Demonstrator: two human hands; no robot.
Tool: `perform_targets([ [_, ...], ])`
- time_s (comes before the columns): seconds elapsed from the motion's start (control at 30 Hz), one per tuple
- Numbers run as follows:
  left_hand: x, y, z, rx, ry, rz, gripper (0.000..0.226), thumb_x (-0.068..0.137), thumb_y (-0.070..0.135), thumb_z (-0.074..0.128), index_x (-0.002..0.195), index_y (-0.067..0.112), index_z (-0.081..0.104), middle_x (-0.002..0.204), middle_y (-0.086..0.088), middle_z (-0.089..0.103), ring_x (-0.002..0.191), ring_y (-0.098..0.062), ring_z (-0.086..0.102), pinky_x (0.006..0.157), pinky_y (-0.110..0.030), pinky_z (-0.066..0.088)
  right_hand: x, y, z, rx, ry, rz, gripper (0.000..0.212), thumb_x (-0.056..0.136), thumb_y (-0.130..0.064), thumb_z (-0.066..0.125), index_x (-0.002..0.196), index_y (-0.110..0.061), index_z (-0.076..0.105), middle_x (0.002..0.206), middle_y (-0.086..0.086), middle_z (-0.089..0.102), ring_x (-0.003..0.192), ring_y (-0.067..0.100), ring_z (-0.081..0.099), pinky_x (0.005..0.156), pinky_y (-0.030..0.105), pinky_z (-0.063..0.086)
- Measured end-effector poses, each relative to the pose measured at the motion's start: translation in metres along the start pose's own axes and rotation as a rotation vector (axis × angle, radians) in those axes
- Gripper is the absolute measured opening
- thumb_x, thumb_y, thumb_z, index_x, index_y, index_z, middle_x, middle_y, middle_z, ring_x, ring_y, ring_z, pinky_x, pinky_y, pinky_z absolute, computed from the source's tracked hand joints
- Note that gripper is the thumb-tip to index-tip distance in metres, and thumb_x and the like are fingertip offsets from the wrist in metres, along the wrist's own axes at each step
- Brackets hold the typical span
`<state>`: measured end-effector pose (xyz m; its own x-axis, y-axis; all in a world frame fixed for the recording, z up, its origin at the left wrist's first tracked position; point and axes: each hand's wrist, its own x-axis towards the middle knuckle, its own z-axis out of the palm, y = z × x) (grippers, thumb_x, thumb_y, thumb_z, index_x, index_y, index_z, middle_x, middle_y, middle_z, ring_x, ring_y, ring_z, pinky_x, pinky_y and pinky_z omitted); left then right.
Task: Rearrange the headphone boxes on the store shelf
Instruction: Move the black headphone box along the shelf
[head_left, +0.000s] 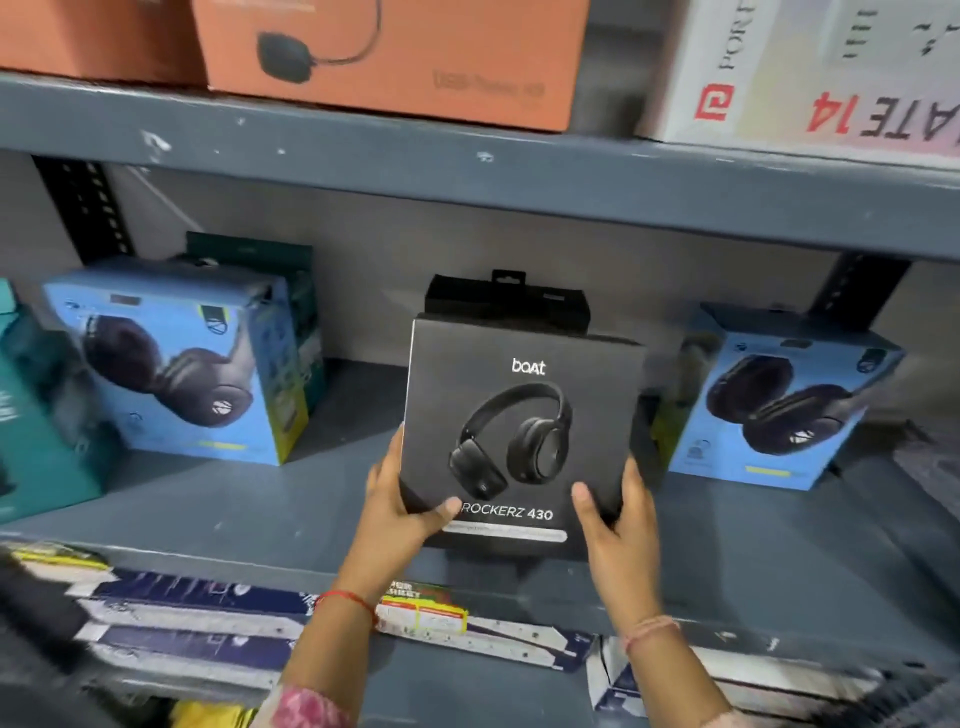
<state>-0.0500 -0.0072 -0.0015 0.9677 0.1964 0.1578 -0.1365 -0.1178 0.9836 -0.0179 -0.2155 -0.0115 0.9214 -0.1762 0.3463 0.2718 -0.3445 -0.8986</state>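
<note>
Two hands, left hand (402, 506) and right hand (618, 512), clamp the black headphone box (519, 431) at its lower corners, seemingly just above the shelf (311, 499); next, setting it down between the blue boxes (182, 364).

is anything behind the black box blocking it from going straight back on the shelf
Yes. Another black box stands directly behind the black boat box held by the left hand and right hand. The shelf either side looks free.
</note>
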Motion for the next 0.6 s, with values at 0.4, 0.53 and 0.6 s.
perform_targets([
  [0.4,0.081,-0.059,-0.007,0.056,0.058,-0.033,0.087,0.073,-0.006,0.067,0.138,0.033,0.026,0.112,0.027,0.053,0.112,-0.011,0.050,0.078,0.004,0.039,0.036,0.041,0.065,0.005,0.160,0.045,0.055,0.077,-0.004,0.068,0.128,-0.008,0.048,0.105,0.012,0.057,0.091,0.019,0.050,0.078,0.003,0.036],
  [0.53,0.060,-0.052,-0.029,0.287,0.048,-0.100,0.072,0.077,0.008,0.069,0.139,0.017,0.033,0.125,-0.005,0.059,0.115,-0.020,0.052,0.090,-0.013,0.037,0.015,0.031,0.065,-0.011,0.346,0.109,0.056,0.075,-0.005,0.070,0.126,-0.010,0.050,0.104,0.017,0.047,0.083,0.010,0.055,0.091,0.040,0.045],
  [0.6,0.034,-0.058,-0.062,0.469,0.184,-0.080,0.044,0.081,0.016,0.066,0.123,0.007,0.054,0.121,-0.015,0.062,0.114,-0.030,0.055,0.090,-0.022,0.036,-0.022,0.016,0.083,-0.078,0.388,-0.029,0.047,0.073,-0.018,0.073,0.116,-0.018,0.056,0.101,0.018,0.048,0.079,0.016,0.050,0.084,0.040,0.047],
])
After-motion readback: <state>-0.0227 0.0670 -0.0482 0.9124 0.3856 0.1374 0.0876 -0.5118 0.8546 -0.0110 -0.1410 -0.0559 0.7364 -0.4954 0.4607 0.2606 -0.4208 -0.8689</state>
